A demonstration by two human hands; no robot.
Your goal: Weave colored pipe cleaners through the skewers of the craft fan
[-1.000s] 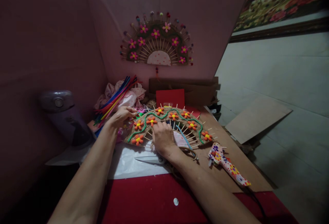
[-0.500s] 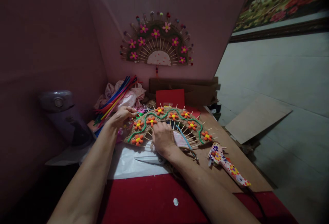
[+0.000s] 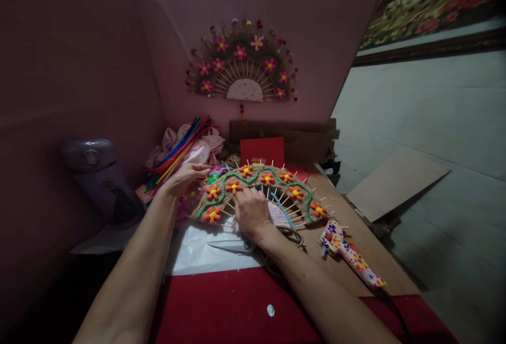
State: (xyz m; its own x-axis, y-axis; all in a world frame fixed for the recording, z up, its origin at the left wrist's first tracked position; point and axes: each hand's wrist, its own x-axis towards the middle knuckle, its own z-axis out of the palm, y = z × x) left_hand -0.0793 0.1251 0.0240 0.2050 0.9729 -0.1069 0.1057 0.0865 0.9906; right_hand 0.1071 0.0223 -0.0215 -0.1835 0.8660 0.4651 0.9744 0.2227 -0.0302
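The right hand (image 3: 253,212) is curling its fingers narrowly against the inner left part of a half-round fan of tan twine and pale sticks (image 3: 256,176); its fingertips are hiding, so whether it is gripping the fan is impossible to tell. The left hand (image 3: 187,178) is reaching to the fan's upper left edge, its fingers drawing close together; whether they are pinching anything is unclear.

The fan is lying at the middle of the counter (image 3: 221,302), carrying orange felt-like flowers with yellow centres and a wavy green fuzzy strip. A light-blue strip (image 3: 282,209) is crossing its inner right sticks.

At the far left, a purple bottle with a silvery lid (image 3: 98,175) is standing, its lid hiding the contents.

Metal scissors with dark handles (image 3: 231,246) are lying partly under the right forearm. A flower-patterned, gun-shaped tool (image 3: 351,254) is resting on brown cardboard at the right, its black cord trailing near. A small silvery disc (image 3: 270,310) is lying on the near red surface. Multicoloured fuzzy stems (image 3: 177,154) are leaning at the far left.

Beyond, a pink-flowered fan (image 3: 240,62) is hanging on a pink panel (image 3: 316,54), and a framed painting (image 3: 430,12) is hanging at the right.
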